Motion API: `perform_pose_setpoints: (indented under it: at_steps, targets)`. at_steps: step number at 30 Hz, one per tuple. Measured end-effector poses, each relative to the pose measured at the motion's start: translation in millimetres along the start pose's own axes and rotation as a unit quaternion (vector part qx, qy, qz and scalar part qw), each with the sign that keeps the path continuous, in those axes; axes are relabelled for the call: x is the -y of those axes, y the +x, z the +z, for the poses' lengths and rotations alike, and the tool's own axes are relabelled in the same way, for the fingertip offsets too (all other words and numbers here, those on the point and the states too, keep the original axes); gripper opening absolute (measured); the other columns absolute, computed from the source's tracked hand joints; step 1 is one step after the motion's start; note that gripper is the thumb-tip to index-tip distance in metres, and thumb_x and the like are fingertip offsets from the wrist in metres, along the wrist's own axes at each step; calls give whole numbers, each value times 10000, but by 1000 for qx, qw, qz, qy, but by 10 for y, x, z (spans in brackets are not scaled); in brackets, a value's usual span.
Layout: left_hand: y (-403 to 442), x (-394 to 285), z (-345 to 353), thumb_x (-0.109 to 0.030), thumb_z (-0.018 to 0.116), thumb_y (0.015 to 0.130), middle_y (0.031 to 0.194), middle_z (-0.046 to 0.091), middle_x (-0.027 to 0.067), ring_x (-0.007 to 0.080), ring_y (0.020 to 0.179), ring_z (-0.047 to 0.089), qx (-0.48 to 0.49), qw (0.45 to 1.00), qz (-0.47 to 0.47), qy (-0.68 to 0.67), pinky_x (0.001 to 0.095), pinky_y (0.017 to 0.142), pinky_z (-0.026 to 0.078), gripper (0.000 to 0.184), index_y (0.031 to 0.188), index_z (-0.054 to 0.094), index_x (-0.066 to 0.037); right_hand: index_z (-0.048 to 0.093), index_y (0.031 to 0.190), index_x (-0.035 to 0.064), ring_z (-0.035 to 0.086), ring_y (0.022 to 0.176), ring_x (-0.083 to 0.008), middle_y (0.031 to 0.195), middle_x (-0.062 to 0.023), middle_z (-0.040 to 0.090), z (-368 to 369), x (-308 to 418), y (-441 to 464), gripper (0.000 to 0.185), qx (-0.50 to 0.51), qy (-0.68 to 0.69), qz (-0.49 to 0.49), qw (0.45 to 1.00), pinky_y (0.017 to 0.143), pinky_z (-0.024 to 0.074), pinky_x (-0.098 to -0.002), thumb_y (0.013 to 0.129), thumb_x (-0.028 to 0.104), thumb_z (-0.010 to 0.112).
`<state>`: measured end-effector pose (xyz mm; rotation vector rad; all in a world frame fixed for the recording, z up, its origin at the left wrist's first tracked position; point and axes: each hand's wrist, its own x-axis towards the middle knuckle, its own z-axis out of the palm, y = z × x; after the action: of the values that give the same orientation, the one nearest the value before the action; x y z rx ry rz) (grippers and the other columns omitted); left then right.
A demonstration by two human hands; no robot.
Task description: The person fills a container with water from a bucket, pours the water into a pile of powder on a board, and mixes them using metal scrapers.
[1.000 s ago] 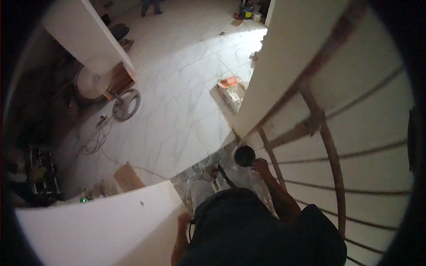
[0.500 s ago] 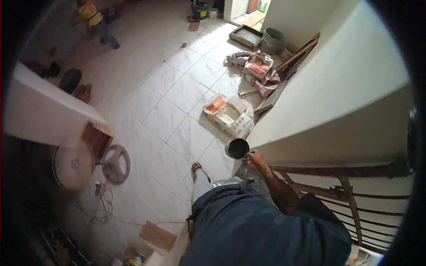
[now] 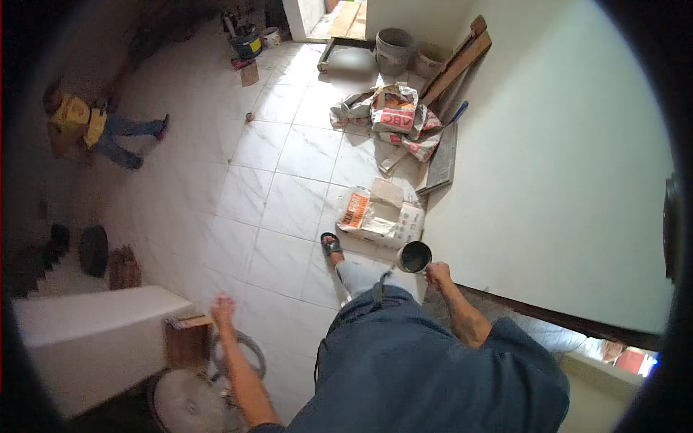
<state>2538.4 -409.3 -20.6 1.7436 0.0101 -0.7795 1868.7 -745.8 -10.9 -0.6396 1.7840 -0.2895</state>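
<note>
Head view: dark-mouthed pot [image 3: 415, 257] right of centre in the frame, directly up and left of the right hand [image 3: 437, 273] and touching it. Right hand clenched on the pot's lower right side; whether by handle or rim, cannot tell. Left hand [image 3: 224, 310] held out at lower left, well apart from the pot; fingers blurred, cannot tell if spread or curled.

Containers: pot interior dark, contents not readable. Torn bag with orange print [image 3: 404, 225] lies just above the pot, its side opened to a pale hollow. Crumpled bags with red lettering [image 3: 396, 119] farther up, right of top centre. Above these, a grey bucket [image 3: 394, 52], contents unclear, beside a dark-edged tray [image 3: 326, 56] whose inside is blurred. Black bucket with yellow label [image 3: 247, 46] and small white pail [image 3: 271, 36] near the top edge, left of centre.

Surface and room: pale veined tile floor [image 3: 289, 198] across the middle; plain wall [image 3: 556, 151] fills the right; boards [image 3: 456, 68] lean against it at upper right. Person in yellow top [image 3: 78, 119] at upper left. Lower left: wooden box [image 3: 188, 346], with a round fan [image 3: 186, 404] below it
</note>
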Motion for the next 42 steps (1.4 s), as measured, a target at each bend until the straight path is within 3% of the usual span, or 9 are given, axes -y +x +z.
perform_pose_setpoints:
  at_steps: [2, 3, 5, 9, 16, 27, 31, 34, 42]
  targets:
    - [139, 200, 384, -177, 633, 940, 945, 684, 77, 226, 767, 679, 63, 988, -1, 142, 342, 592, 559, 216, 1130, 590, -84, 628, 800, 21, 647, 562, -205, 724, -115, 668, 197, 70, 755, 160, 30, -194, -128, 972, 481, 537, -347, 894, 131, 558]
    - [-152, 189, 605, -193, 614, 941, 862, 667, 54, 170, 744, 630, 124, 990, -65, 33, 314, 610, 523, 150, 1046, 647, -90, 627, 793, 23, 642, 552, -205, 720, -115, 664, 397, 215, 716, 154, 27, -66, -57, 996, 472, 538, -351, 893, 123, 568]
    - [-274, 340, 895, -206, 586, 932, 901, 689, 47, 163, 759, 643, 193, 948, -148, 207, 309, 617, 527, 184, 1053, 664, -90, 623, 797, 26, 634, 551, -199, 704, -104, 644, 777, 761, 567, 107, -23, 51, 49, 997, 490, 554, -348, 880, 89, 600]
    - [-121, 191, 1167, -200, 572, 934, 857, 677, 56, 165, 718, 629, 260, 869, -239, 347, 306, 592, 512, 161, 1006, 655, -81, 616, 854, 13, 641, 607, -181, 727, -74, 630, 1296, 1876, 709, 63, -10, 136, 0, 991, 531, 570, -323, 871, 74, 620]
    - [1643, -788, 1924, -190, 547, 938, 779, 657, 72, 168, 646, 605, 280, 835, -229, 415, 301, 548, 487, 154, 924, 639, -67, 611, 953, 6, 679, 663, -154, 798, -76, 664, 2009, 3447, 1152, 146, -33, 211, -71, 974, 531, 578, -284, 858, 102, 666]
    - [5658, -4013, 4836, -158, 510, 944, 659, 614, 80, 165, 554, 568, 322, 863, -88, 378, 282, 485, 442, 201, 807, 602, -43, 589, 984, 21, 641, 637, -145, 787, -58, 637, 2475, 4868, 1340, 107, -124, 352, -38, 927, 554, 541, -284, 901, 76, 628]
    - [6623, -5101, 6776, -221, 535, 982, 853, 677, 126, 189, 688, 649, 332, 877, 0, 348, 309, 597, 543, 232, 1078, 594, -19, 605, 1036, 17, 646, 681, -134, 810, -36, 639, 2486, 5236, 1311, 141, -187, 400, -42, 896, 586, 535, -267, 924, 94, 639]
    - [6446, -5627, 8099, -278, 536, 1006, 1110, 697, 159, 231, 901, 702, 363, 867, 45, 338, 346, 746, 571, 361, 1247, 584, -14, 607, 1043, 17, 638, 689, -130, 816, -32, 635, 2476, 5593, 1409, 171, -206, 439, -41, 874, 598, 534, -269, 911, 107, 668]
    - [4867, -5432, 10166, -201, 535, 1016, 1095, 708, 134, 212, 961, 697, 561, 760, 29, 326, 315, 796, 556, 312, 1263, 607, -26, 616, 988, 3, 610, 596, -118, 771, -58, 655, 2039, 6698, 2799, 164, -185, 412, -81, 888, 549, 513, -260, 897, 119, 688]
